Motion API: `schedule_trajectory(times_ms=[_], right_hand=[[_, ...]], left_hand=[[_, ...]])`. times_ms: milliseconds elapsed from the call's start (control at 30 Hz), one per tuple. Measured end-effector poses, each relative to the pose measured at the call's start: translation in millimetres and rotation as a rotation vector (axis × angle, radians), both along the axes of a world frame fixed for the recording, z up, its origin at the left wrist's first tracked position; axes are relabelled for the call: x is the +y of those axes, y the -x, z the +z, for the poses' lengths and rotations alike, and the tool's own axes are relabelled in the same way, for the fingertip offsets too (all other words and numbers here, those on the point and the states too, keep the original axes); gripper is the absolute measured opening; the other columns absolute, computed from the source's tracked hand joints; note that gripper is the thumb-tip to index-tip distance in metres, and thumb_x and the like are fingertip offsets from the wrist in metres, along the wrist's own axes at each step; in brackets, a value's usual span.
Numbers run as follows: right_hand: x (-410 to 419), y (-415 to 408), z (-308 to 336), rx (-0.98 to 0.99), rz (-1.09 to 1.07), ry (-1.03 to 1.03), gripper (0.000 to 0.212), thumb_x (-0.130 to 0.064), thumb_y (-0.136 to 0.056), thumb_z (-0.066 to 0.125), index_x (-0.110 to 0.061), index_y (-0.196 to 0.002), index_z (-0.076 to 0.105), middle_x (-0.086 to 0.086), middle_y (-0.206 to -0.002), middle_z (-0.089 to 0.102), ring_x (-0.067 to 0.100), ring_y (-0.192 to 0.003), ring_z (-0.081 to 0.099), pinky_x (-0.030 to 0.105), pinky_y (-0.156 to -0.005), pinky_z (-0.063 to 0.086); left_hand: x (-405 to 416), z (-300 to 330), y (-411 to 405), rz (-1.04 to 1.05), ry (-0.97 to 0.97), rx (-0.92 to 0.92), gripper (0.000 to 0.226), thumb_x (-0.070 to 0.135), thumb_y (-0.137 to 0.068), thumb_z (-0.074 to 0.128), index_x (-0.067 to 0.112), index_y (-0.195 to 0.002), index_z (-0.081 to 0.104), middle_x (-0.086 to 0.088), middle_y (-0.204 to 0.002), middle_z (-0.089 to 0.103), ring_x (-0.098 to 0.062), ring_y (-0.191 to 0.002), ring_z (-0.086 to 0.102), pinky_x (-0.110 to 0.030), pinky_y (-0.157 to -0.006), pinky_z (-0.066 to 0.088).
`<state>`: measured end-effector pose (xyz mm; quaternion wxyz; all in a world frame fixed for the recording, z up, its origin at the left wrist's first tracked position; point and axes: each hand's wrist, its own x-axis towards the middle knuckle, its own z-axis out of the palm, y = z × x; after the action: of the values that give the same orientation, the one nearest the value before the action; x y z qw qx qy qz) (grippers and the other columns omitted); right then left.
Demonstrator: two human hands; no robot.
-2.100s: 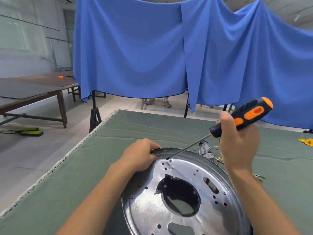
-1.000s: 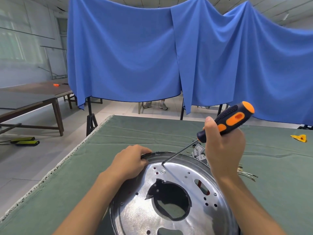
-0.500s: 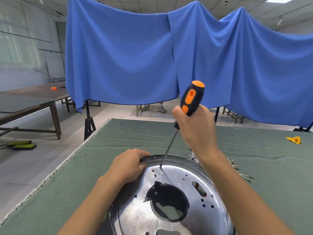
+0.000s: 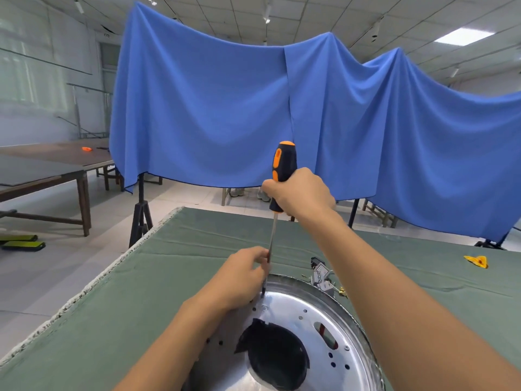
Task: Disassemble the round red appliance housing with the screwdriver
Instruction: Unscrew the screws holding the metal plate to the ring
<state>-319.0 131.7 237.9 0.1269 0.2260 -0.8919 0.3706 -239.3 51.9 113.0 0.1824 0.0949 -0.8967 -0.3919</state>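
Blue cloth (image 4: 214, 108) hangs across the back of the room. Green-covered table (image 4: 135, 300) fills the foreground. Round appliance housing (image 4: 304, 334) lies flat on it at bottom centre, shiny metal plate up w/ big dark centre hole, bit of red showing thru a slot. Right hand (image 4: 300, 194) wraps fingers tight round the black/orange handle of the screwdriver (image 4: 281, 176), held near upright, tip down at a screw near the plate's far rim. Left hand (image 4: 245, 275) at the far-left rim, fingers curled and pinching the shaft low down. Small metal parts (image 4: 320, 273) just beyond the rim. Yellow piece (image 4: 476, 261) far right, well apart.
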Motion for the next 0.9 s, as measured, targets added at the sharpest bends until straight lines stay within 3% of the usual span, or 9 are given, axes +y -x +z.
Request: schedule_trajectory(times_ms=[67, 167, 267, 400, 567, 667, 733, 800, 900], right_hand=[[-5.1, -3.3, -1.4, 0.072, -0.068, -0.012, 0.022, -0.040, -0.075, 0.060, -0.020, -0.073, 0.051, -0.004, -0.068, 0.059, 0.022, -0.066, 0.055, 0.024, -0.050, 0.027], [-13.3, -8.3, -6.1, 0.125, -0.067, -0.027, 0.023, -0.042, -0.074, 0.059, -0.020, -0.070, 0.050, -0.004, -0.066, 0.061, 0.015, -0.058, 0.051, 0.024, -0.049, 0.025], [-14.9, -13.0, -5.0, 0.130, -0.038, -0.079, 0.031, -0.050, -0.073, 0.061, -0.021, -0.070, 0.049, -0.006, -0.061, 0.055, 0.010, -0.054, 0.047, 0.024, -0.048, 0.025], [-4.8, -13.1, 9.3, 0.041, -0.001, -0.099, 0.044, -0.066, -0.071, 0.059, -0.022, -0.078, 0.058, -0.003, -0.071, 0.065, 0.019, -0.070, 0.062, 0.025, -0.053, 0.033], [8.7, -17.4, 32.6, 0.267, -0.074, -0.083, 0.031, -0.049, -0.075, 0.059, -0.018, -0.079, 0.057, -0.002, -0.071, 0.057, 0.024, -0.071, 0.056, 0.026, -0.051, 0.028], [12.9, -24.8, 47.8, 0.298, -0.051, -0.242, 0.023, -0.037, -0.077, 0.060, -0.018, -0.069, 0.049, -0.001, -0.066, 0.057, 0.024, -0.068, 0.053, 0.025, -0.048, 0.025], [13.0, -31.9, 68.0, 0.135, 0.003, -0.412, 0.015, -0.028, -0.077, 0.057, -0.018, -0.066, 0.054, -0.001, -0.060, 0.065, 0.020, -0.062, 0.058, 0.024, -0.050, 0.033], [8.9, -40.1, 85.7, -0.010, 0.005, -0.614, 0.020, -0.024, -0.081, 0.050, -0.018, -0.064, 0.059, -0.002, -0.053, 0.067, 0.015, -0.051, 0.058, 0.023, -0.055, 0.038], [-4.9, -48.4, 88.6, 0.157, -0.061, -0.798, 0.016, -0.019, -0.084, 0.048, -0.018, -0.068, 0.052, -0.003, -0.065, 0.063, 0.016, -0.058, 0.053, 0.023, -0.051, 0.032]], left_hand=[[1.1, -0.8, -1.9, -0.052, -0.126, 0.050, 0.015, 0.019, -0.096, 0.051, 0.019, -0.107, 0.062, 0.002, -0.105, 0.066, -0.015, -0.103, 0.059, -0.028, -0.093, 0.044], [-4.0, -2.4, -4.8, -0.058, -0.177, 0.070, 0.012, 0.020, -0.095, 0.052, 0.017, -0.101, 0.063, 0.000, -0.091, 0.071, -0.019, -0.091, 0.063, -0.028, -0.085, 0.046], [-6.7, -2.6, -2.0, -0.014, -0.145, 0.067, 0.015, 0.020, -0.095, 0.054, 0.015, -0.087, 0.065, 0.001, -0.081, 0.072, -0.017, -0.084, 0.064, -0.028, -0.083, 0.047], [-5.8, 0.4, 1.8, 0.004, -0.066, 0.047, 0.024, 0.020, -0.093, 0.056, 0.013, -0.074, 0.068, 0.001, -0.076, 0.071, -0.015, -0.077, 0.065, -0.028, -0.079, 0.049], [-4.4, 3.3, 1.0, -0.010, 0.064, 0.024, 0.031, 0.021, -0.093, 0.054, 0.023, -0.062, 0.059, 0.006, -0.065, 0.065, -0.015, -0.062, 0.055, -0.026, -0.064, 0.044], [-7.7, 10.0, 3.0, -0.021, 0.143, -0.028, 0.027, 0.025, -0.094, 0.053, 0.023, -0.067, 0.059, 0.008, -0.055, 0.052, -0.012, -0.057, 0.045, -0.025, -0.058, 0.036], [-6.0, 11.1, 3.3, -0.018, 0.189, -0.068, 0.023, 0.030, -0.095, 0.050, 0.024, -0.073, 0.058, 0.010, -0.059, 0.055, -0.013, -0.063, 0.049, -0.026, -0.062, 0.039], [-1.9, 4.9, 1.9, -0.007, 0.159, -0.066, 0.022, 0.032, -0.095, 0.046, 0.022, -0.078, 0.054, 0.012, -0.070, 0.064, -0.014, -0.075, 0.057, -0.029, -0.072, 0.045], [-1.0, -4.7, -2.7, 0.006, 0.112, -0.043, 0.016, 0.029, -0.093, 0.049, 0.020, -0.083, 0.057, 0.011, -0.082, 0.067, -0.015, -0.085, 0.060, -0.037, -0.082, 0.049]])
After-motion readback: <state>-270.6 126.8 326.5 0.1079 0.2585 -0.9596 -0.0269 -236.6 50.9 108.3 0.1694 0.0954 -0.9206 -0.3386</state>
